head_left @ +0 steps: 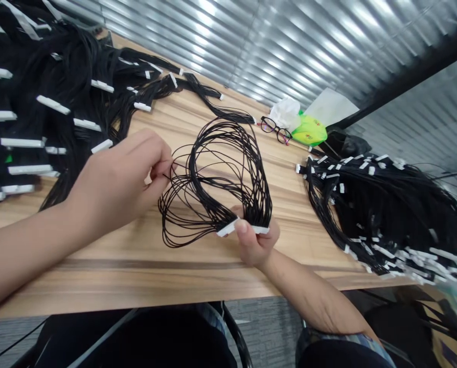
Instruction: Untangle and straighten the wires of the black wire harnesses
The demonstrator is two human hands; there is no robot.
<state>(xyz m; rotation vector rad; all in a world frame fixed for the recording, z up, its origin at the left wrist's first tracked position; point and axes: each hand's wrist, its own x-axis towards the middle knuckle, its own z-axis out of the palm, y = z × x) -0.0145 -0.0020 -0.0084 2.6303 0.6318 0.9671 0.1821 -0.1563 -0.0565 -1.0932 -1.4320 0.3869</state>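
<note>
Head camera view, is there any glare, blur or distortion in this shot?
Head view: bright glare streaks the corrugated silver metal wall, wide-angle distortion bows the edge of the wooden tabletop, and the thin black wire loops by the right hand look fairly sharp, with no obvious motion blur.

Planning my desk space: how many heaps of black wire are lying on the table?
2: the left heap, running out of view, and the right heap. More may lie beyond the frame.
</note>
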